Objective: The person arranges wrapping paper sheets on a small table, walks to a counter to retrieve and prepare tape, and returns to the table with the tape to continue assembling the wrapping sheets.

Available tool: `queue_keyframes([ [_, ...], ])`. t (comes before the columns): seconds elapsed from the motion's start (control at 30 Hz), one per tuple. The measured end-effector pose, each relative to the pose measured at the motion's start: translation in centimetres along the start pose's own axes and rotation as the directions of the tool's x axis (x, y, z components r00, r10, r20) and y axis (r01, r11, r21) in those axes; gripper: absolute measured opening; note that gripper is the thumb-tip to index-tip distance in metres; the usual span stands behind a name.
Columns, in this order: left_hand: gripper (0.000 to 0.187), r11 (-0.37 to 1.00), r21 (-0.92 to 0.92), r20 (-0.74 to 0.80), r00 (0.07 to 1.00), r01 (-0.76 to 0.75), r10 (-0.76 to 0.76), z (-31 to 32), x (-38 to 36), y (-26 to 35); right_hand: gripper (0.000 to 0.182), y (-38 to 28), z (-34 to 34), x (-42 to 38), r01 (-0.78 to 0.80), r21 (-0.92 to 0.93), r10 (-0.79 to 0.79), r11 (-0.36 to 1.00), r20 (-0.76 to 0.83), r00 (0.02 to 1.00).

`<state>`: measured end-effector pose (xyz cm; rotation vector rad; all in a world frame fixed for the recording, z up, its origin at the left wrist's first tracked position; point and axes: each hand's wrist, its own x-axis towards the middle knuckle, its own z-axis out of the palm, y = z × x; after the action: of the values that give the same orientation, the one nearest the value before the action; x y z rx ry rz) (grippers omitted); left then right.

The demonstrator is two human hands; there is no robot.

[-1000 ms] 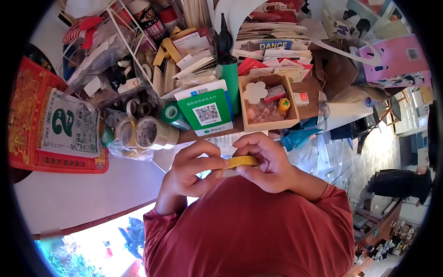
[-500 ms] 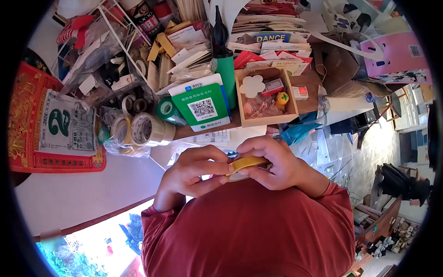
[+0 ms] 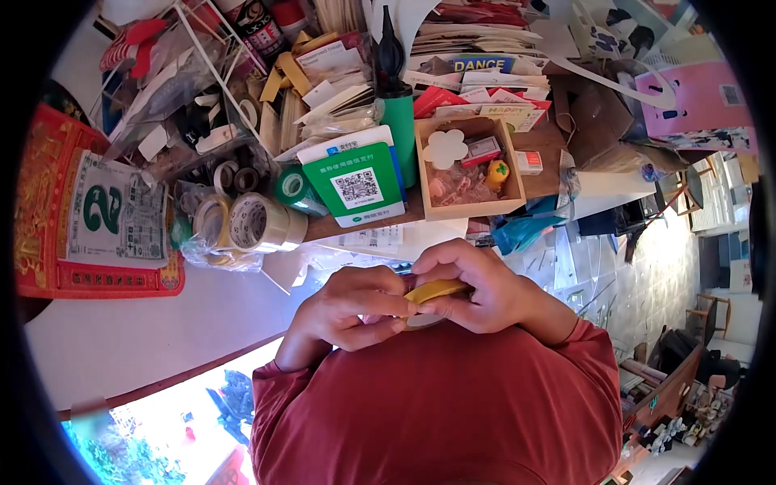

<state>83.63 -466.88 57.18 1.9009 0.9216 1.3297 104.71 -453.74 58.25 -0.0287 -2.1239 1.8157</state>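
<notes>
A roll of yellow tape is held between my two hands, just in front of the red shirt. My left hand pinches the left edge of the roll with its thumb and fingertips. On the other side, my right hand grips the roll between thumb and fingers. The white inner face of the roll shows below the yellow band. Beyond the hands stand a green QR code sign and a wooden box holding a white flower shape and a small orange toy.
Clear tape rolls and a green tape roll stand left of the sign. A red calendar lies at the far left. Behind are a green bottle, a wire rack and stacked cards.
The yellow roll has tilted slightly between my hands, and my left fingers have shifted a little along its edge. The camera view has moved slightly.
</notes>
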Motion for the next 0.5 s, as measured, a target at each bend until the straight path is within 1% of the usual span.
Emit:
queue_keyframes([
  [0.03,0.031,1.000,-0.003,0.002,1.000,0.001,-0.001,0.0,0.0,-0.1,0.046,0.3,0.1,0.0,-0.001,0.051,0.001,0.999,-0.003,1.000],
  [0.07,0.030,1.000,-0.006,0.002,1.000,-0.030,0.030,0.1,0.0,-0.3,0.046,0.5,0.2,-0.1,-0.001,0.102,0.002,0.995,-0.005,1.000],
  [0.1,0.030,0.998,-0.008,0.000,0.998,-0.060,0.060,0.1,0.0,-0.5,0.046,0.6,0.2,-0.1,-0.003,0.103,0.004,0.995,-0.007,1.000],
  [0.13,0.030,0.998,-0.009,0.000,0.998,-0.058,0.058,0.3,-0.1,-0.6,0.046,0.7,0.2,0.0,0.002,0.127,-0.002,0.992,0.001,1.000],
  [0.17,0.030,0.996,-0.062,-0.029,0.998,-0.064,0.063,0.6,-0.2,-0.8,0.046,0.7,0.2,0.0,0.007,0.151,-0.008,0.989,0.009,1.000],
  [0.2,0.030,0.991,-0.114,-0.059,0.996,-0.073,0.066,0.8,-0.4,-0.9,0.046,0.7,0.2,0.1,0.006,0.152,-0.008,0.988,0.010,1.000],
  [0.3,0.033,0.996,-0.074,-0.032,0.998,-0.058,0.056,0.7,-1.0,-1.2,0.045,0.7,0.0,0.0,0.022,0.149,-0.024,0.989,0.015,1.000],
  [0.4,0.033,0.990,-0.124,-0.053,0.997,-0.067,0.061,0.9,-0.9,-1.3,0.045,1.1,0.0,-0.1,0.041,0.145,-0.046,0.989,0.030,0.999],
  [0.5,0.034,0.989,-0.120,-0.053,0.995,-0.090,0.084,0.9,-1.1,-1.6,0.044,1.1,0.2,-0.2,0.039,0.155,-0.043,0.987,0.023,0.999],
])
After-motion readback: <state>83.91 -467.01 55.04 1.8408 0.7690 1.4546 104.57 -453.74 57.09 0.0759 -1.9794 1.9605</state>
